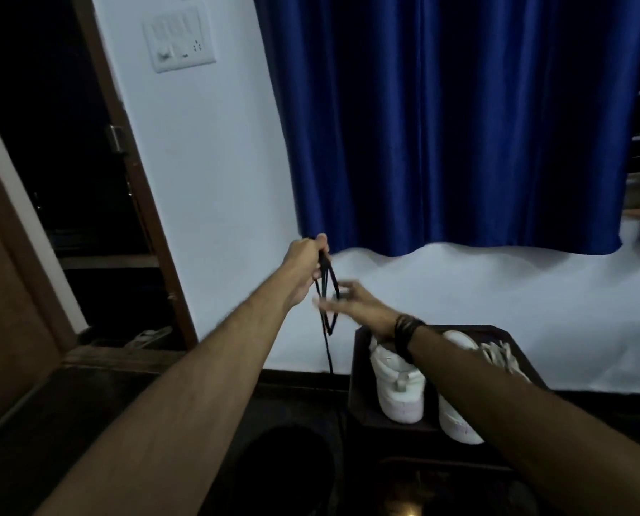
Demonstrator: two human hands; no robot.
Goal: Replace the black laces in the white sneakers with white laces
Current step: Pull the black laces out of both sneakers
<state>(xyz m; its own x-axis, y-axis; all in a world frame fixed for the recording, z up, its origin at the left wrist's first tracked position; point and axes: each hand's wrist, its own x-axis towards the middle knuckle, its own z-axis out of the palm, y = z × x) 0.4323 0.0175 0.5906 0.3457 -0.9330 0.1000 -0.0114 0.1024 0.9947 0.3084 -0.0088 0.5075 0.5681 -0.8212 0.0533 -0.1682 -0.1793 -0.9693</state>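
Note:
My left hand (305,268) is raised in front of the wall and grips a bunch of black laces (328,292) that hang down in loops, one end trailing toward the floor. My right hand (352,299), blurred, is at the loops just below the left hand, its fingers touching or pinching them. Two white sneakers (400,381) stand side by side on a dark stand (359,366) under my right forearm. White laces (497,353) show on the right sneaker (460,411).
A blue curtain (460,124) hangs on the white wall behind. At the left is an open doorway with a brown door frame (139,188). A switch panel (179,41) sits high on the wall. The floor is dark.

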